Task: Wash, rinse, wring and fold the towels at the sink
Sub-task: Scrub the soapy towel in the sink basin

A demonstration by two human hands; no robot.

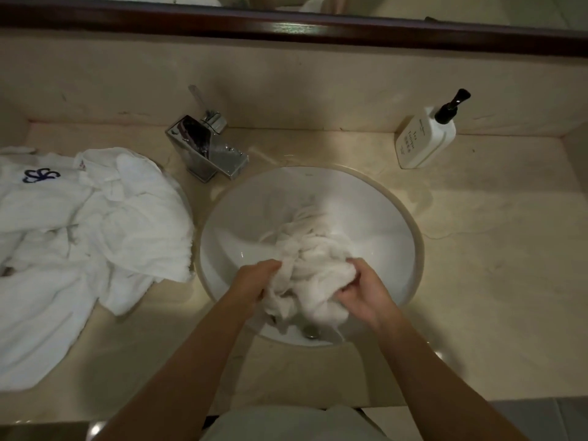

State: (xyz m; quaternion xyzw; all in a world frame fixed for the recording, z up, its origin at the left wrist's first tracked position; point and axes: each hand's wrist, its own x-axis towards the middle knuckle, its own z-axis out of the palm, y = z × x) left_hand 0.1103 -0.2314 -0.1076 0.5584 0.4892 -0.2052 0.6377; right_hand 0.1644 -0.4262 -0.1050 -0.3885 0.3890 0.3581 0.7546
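The towel (313, 262) in the sink is soft white terry cloth, wrinkled and nubby. The sink (375, 214) is smooth, glossy white ceramic. The faucet (206, 148), upper left of the basin, is mirror-bright polished metal. The bench (496, 249) looks like cream polished stone with faint veins. The soap bottle (424, 140), upper right, is matt white plastic with a glossy black pump. At left, the towel pile (95, 224) is fluffy white cloth bearing blue embroidery. The mirror frame (191, 22) is dark varnished wood.
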